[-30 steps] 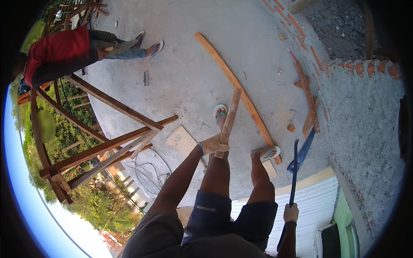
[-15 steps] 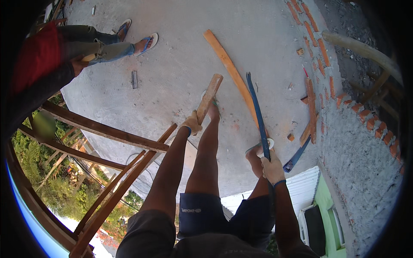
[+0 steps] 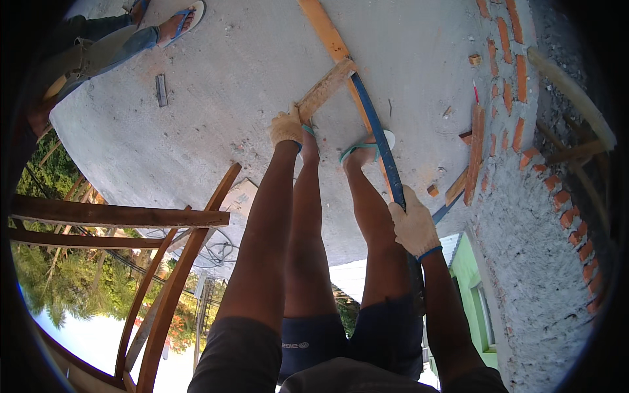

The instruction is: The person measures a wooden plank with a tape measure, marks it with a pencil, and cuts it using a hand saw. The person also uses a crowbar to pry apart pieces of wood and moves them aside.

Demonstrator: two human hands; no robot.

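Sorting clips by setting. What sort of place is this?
Looks like an outdoor building site: rough exposed bricks on the right, open timber framing on the left, and a gritty, bare concrete floor underfoot.

In the left hand [image 3: 287, 129] is a wood block [image 3: 326, 90], its far end at the tip of the pry bar [image 3: 382, 141], which runs forward from the right hand [image 3: 415, 223] over a plank [image 3: 325, 29] on the floor [image 3: 216, 118]. Left of the left forearm [image 3: 265, 229] stands a timber frame [image 3: 118, 214], with a co-worker's legs [image 3: 118, 57] farther ahead; to the right, wood scraps [image 3: 476, 154] lie beside the brick wall [image 3: 521, 78]
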